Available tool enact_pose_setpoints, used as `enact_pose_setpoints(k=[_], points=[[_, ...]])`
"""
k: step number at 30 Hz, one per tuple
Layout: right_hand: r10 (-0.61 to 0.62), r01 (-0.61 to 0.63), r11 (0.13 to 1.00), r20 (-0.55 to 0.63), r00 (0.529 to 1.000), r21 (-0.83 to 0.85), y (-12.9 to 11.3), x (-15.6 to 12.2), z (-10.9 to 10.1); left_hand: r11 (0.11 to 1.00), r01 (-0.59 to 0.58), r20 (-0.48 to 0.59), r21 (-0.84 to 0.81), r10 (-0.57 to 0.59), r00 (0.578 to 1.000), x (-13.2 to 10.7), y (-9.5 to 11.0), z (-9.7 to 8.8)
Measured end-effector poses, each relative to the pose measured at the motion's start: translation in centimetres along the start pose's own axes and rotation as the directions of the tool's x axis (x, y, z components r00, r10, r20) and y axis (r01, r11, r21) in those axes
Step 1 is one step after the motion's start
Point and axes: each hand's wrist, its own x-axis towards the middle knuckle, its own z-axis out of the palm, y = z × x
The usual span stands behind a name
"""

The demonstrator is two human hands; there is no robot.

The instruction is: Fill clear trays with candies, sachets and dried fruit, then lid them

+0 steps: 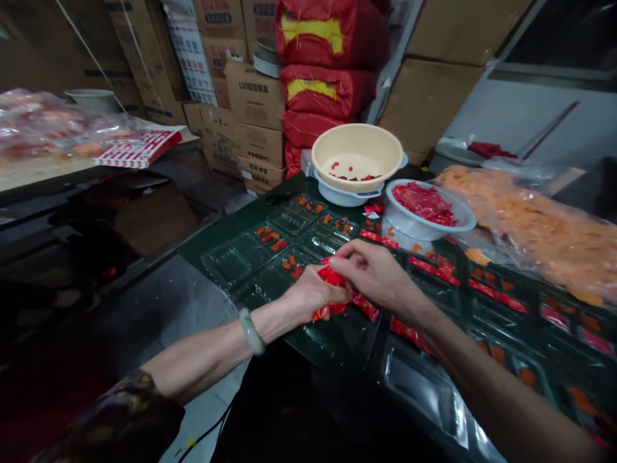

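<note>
Red foil sachets (pixel 331 278): a small bunch sits just above the near trays, mid-desk, clutched in the left hand.
Left hand (pixel 311 297): its grip is curled tight round the bunch, with sachet ends poking out above and below. It seems to hold them as a ready stock, leaving the other hand free to pick.
Right hand (pixel 373 273): it touches the top of the bunch, and its grip pinches one sachet's end between thumb and forefinger. Such a fine hold suits taking one at a time.
Clear plastic compartment trays (pixel 241 257): they lie edge to edge across the dark green desk (pixel 197 251), so every pocket is open within arm's reach.
Tray contents: small orange pieces (pixel 278 245) fill the far left pockets, and single red packets (pixel 496 299) lie in pockets to the right.
White plastic bowl (pixel 414 225): heaped with more red sachets, it stands just beyond the trays near the right hand, likely as the supply.
Cream plastic bowl (pixel 380 145): it rests on a pale scale (pixel 344 195) and is nearly empty.
Clear bag of orange pieces (pixel 540 225): it slumps along the desk's right side.
</note>
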Motion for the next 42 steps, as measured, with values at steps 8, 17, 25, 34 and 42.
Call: enact_pose_setpoints(k=[8,17,25,34,42], points=[[0.142,-0.153,0.942,0.061,0.988,0.298,1.2,2.3,-1.5,0.991,0.112,-0.019,-0.075,-0.114,0.993,0.2,-1.0,-2.6],[-0.126,0.080,0.974,-0.213,0.969,-0.213,11.4,11.2,1.3,0.912,-0.031,-0.104,-0.409,-0.013,0.994,-1.0,1.6,-6.9],[-0.348,0.314,0.651,0.097,0.933,-0.691,14.7,11.0,1.5,0.911,-0.117,-0.170,-0.396,0.053,0.984,0.4,1.7,-8.6],[-0.032,0.005,0.985,0.156,0.987,0.174,2.8,8.6,2.5,0.963,-0.076,-0.115,-0.258,0.048,0.992,0.5,2.2,-7.1],[0.160,-0.175,0.903,0.070,0.985,0.392,2.3,10.7,1.0,0.953,-0.092,-0.072,-0.289,0.074,0.995,0.6,1.8,-7.7]])
